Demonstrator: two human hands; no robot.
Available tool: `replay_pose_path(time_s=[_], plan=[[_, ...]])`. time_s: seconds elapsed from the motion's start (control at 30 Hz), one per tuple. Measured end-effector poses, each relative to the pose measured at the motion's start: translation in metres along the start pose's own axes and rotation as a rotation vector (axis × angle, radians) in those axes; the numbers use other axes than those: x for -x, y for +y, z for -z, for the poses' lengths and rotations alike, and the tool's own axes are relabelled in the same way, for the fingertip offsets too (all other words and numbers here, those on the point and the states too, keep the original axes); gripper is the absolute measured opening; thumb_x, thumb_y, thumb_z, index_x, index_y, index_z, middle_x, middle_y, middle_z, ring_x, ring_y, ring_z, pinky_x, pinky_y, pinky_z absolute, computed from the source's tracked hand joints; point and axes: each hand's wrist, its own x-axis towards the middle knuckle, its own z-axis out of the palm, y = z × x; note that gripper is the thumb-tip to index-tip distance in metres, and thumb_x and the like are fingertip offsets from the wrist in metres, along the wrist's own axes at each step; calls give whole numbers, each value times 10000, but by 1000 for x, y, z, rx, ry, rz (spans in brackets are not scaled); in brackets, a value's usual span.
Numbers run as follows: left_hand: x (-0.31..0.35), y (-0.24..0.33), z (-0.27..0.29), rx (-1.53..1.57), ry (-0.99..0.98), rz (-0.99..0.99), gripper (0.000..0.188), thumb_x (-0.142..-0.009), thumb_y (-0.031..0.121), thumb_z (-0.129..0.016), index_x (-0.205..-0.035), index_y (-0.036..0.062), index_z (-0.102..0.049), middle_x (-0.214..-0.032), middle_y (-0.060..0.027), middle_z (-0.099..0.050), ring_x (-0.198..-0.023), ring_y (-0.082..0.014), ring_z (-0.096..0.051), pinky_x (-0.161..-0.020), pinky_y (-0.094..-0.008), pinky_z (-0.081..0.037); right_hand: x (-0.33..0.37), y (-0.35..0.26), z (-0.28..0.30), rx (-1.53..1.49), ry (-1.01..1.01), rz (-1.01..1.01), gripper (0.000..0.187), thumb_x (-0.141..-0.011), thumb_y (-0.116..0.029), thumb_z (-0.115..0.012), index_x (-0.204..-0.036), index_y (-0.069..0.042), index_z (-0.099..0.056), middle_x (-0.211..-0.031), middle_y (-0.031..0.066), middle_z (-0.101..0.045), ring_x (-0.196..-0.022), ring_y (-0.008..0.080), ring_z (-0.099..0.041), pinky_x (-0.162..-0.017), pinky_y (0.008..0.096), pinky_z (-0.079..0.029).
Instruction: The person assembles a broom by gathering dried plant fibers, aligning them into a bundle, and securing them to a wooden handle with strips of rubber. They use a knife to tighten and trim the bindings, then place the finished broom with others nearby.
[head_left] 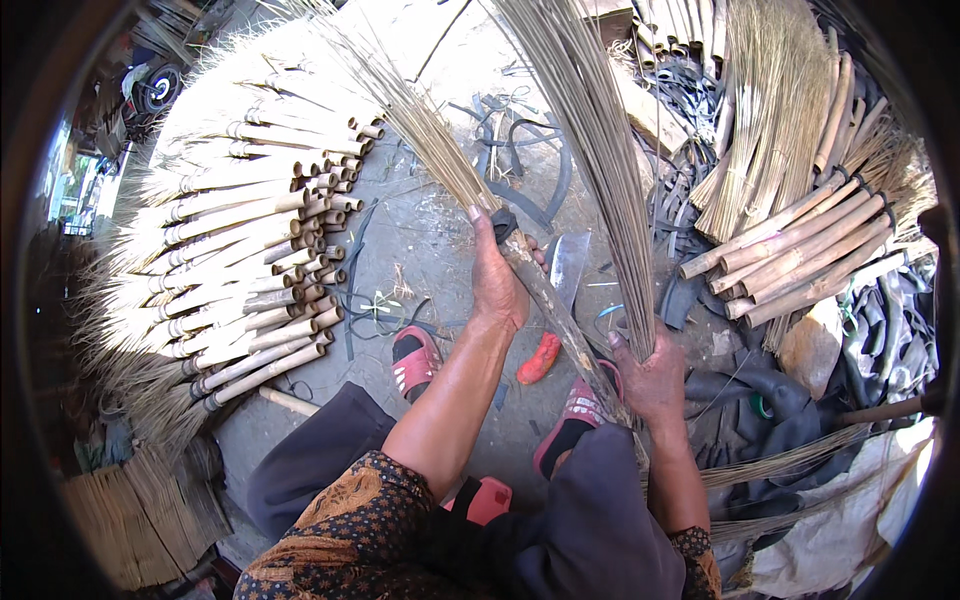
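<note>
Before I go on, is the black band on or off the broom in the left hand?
On: the black band wraps across where the straw meets the stick, beside the left hand; its far side is hidden.

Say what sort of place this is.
Probably a broom workshop: finished-looking brooms lie piled at left, the right hand grips a stalk bundle, and a knife lies on the floor.

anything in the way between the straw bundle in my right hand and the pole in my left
Nothing visible blocks the gap between the straw bundle in the right hand and the pole in the left hand. The blade seen between them appears to sit lower.
</note>
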Motion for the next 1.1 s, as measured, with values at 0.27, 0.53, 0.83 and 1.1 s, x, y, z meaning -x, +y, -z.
replay_pose_path(time_s=[0.27,0.53,0.83,1.1], plan=[[17,-30,0,-74,-112,-125,762,-989,788,-485,-1257,79,-556,-1012,-67,-643,-918,-207,-653,-807,-396,-548,-12,1,-25,136,-75,98,551,-907,-396,-821,-1244,3,-646,-968,252,-754,-938,451,-745,-795,505,-574],[29,-42,-9,-443,-103,-277,335,-960,135,-783,-1212,40,-584,-1040,-66,-673,-876,-162,-693,-827,-337,-577,-23,21,-50,362,-114,218,641,-932,-511,-767,-1263,0,-569,-1018,286,-712,-967,485,-711,-802,531,-561],[39,-40,-19,-299,-251,-236,246,-952,71,-778,-1143,29,-628,-972,-82,-740,-895,-179,-734,-804,-323,-604,-40,12,-44,-159,-93,158,387,-1139,-340,-460,-1274,5,-574,-1074,279,-663,-977,471,-678,-825,525,-503],[43,-36,-23,-336,-318,-204,405,-954,65,-773,-1301,0,-575,-1207,-157,-709,-1141,-247,-719,-960,-367,-598,-40,10,-38,-148,-189,398,588,-924,-322,-747,-1325,55,-541,-1181,296,-674,-1109,465,-690,-952,476,-547]])
